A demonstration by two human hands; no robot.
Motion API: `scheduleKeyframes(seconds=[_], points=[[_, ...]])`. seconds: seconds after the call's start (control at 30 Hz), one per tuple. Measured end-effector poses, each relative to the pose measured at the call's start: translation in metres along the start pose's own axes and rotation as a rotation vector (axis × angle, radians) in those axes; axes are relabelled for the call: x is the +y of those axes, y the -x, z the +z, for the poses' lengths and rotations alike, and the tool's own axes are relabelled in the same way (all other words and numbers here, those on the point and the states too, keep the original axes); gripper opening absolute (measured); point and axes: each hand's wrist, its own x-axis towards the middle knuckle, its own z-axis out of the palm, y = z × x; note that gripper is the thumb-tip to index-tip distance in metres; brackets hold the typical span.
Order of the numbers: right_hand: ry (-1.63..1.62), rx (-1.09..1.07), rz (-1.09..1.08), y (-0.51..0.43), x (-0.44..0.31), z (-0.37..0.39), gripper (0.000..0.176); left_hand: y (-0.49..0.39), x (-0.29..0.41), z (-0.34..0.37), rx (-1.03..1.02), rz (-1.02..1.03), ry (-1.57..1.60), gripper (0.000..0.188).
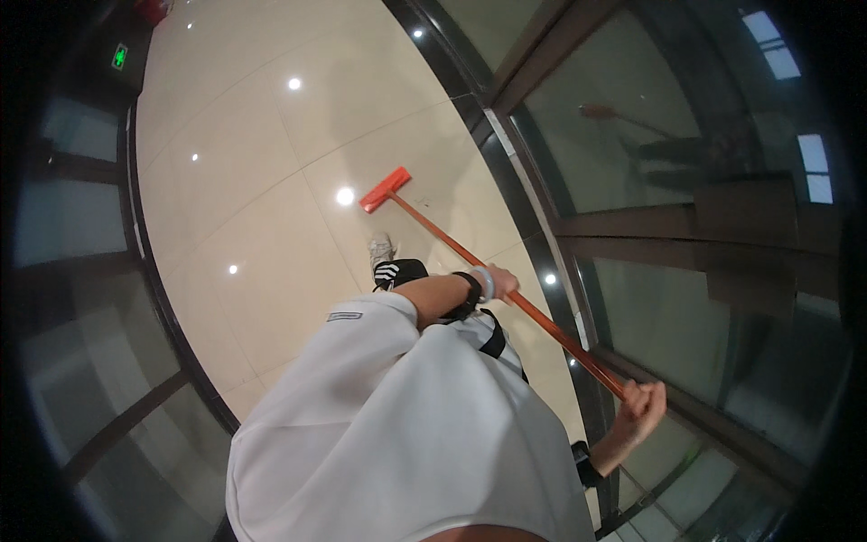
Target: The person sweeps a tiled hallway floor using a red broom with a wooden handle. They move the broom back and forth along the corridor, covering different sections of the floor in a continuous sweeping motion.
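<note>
A mop or broom with a red head (pixel 385 190) and a long orange-brown handle (pixel 433 230) reaches diagonally across the view. Its head rests on the glossy beige tile floor (pixel 257 196). My left hand (pixel 501 282), with a pale bangle and a black band at the wrist, grips the handle around its middle. At the handle's upper end, on the lower right, my right hand (pixel 642 406) is closed around it, and a black band circles that wrist. One light shoe (pixel 381 249) of mine stands on the floor just below the red head.
Glass doors or panels in brown frames (pixel 626 227) run close along the right, above a dark floor border (pixel 515 196). More glass panels (pixel 74 223) line the left side. A green lit sign (pixel 119 57) and a red object (pixel 152 10) are at the upper left.
</note>
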Motion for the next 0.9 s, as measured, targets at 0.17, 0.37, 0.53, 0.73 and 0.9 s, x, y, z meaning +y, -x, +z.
scheduleKeyframes(seconds=[0.17,0.37,0.53,0.73,0.9], points=[[0.073,0.226,-0.090,0.040,-0.063,-0.037,0.034,-0.038,0.079,0.001,-0.195,0.324,0.123,0.041],[-0.273,0.174,-0.297,0.071,-0.070,-0.041,0.035,-0.024,0.106,-0.015,-0.155,0.412,0.019,0.048],[-0.093,0.416,-0.203,0.076,-0.006,-0.004,0.033,-0.023,0.054,-0.042,-0.092,0.194,-0.219,0.041],[-0.289,0.194,0.127,0.087,0.061,0.042,0.034,0.001,-0.003,-0.013,0.160,-0.249,-0.146,0.044],[-0.144,0.458,0.231,0.141,0.026,0.024,0.033,-0.011,0.000,0.027,-0.243,0.008,-0.222,0.040]])
